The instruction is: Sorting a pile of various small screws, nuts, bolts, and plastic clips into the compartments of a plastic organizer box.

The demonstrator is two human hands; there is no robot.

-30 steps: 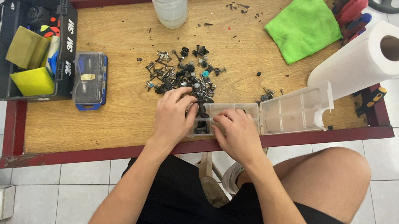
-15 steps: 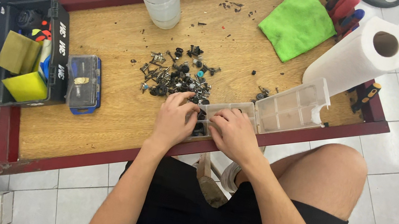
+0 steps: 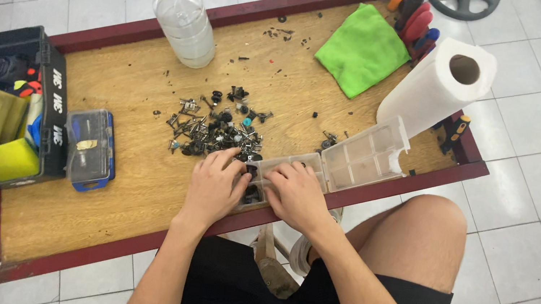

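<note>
Both hands rest at the near edge of the bench (image 3: 91, 217), a low wooden top with a dark red rim. The left hand (image 3: 215, 185) lies palm down with fingers curled onto small dark parts at the left end of a clear compartment box (image 3: 327, 165); whether it pinches one I cannot tell. The right hand (image 3: 297, 192) lies flat on that box, fingers spread and grasping nothing that shows. The box's clear lid stands open toward the paper towel roll (image 3: 435, 84). Just beyond the left hand's fingertips lies a heap of small dark screws and parts (image 3: 216, 125) (loosely scattered). Farther off stand a spray bottle (image 3: 181, 9), a green cloth (image 3: 363, 49), a black toolbox (image 3: 0, 103) and a small blue-edged case (image 3: 90, 149).
</note>
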